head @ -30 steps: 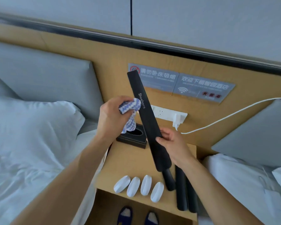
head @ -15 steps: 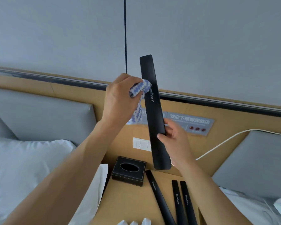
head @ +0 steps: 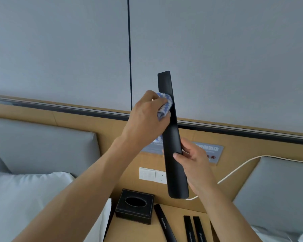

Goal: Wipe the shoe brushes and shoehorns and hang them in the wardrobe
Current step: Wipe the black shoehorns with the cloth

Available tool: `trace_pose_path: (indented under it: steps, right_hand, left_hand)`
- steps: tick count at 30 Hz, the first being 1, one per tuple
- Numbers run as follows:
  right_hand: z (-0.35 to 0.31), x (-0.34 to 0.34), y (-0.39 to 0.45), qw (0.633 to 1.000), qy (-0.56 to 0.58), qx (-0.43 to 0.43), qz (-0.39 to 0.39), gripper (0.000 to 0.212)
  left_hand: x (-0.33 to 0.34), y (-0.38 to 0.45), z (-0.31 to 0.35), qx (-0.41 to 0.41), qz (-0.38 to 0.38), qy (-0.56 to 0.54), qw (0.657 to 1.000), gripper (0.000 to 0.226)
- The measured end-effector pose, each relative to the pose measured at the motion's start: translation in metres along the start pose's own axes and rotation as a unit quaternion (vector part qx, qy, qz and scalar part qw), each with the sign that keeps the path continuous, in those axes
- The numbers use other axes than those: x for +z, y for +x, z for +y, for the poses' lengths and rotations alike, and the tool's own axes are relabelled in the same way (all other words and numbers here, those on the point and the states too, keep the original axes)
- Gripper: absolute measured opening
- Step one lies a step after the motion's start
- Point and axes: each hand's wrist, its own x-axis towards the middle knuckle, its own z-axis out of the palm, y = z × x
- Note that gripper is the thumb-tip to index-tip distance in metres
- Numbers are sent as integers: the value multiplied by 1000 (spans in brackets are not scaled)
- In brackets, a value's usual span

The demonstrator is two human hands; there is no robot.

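Upright, the shoehorn (head: 171,137) is gripped by right hand (head: 193,161); left hand (head: 145,119) clutches cloth (head: 164,106).

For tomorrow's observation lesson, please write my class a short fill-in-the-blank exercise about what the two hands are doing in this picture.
1. The left hand presses a blue-and-white ____ against the long black shoehorn.
2. The right hand grips that shoehorn near its ____ end.
3. On the wooden bedside table lie ____ more black shoehorns.
4. The black tissue box stands to their ____.

Missing words: cloth; lower; three; left

four shoehorns (head: 171,137), one cloth (head: 164,106), one tissue box (head: 134,209)
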Motion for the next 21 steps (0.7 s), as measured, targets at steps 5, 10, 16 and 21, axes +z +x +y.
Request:
trace_pose_path:
  steps: [5, 10, 16, 21]
  right_hand:
    - [-4, -10, 5, 1000, 24, -6, 14, 44]
    - [-8, -19, 6, 1000, 8, -25, 1, 39]
    - [-17, -24, 7, 999, -39, -33, -5, 35]
    - [-11, -17, -4, 997, -26, -41, -55, 45]
  left_hand:
    - [15, -25, 14, 19, -86, -37, 995, 13]
    - [22, -44, 17, 41, -128, -33, 990, 12]
    - [11, -24, 14, 28, -62, -40, 997, 20]
    - [-8, 26, -6, -19, 23, 17, 999, 26]
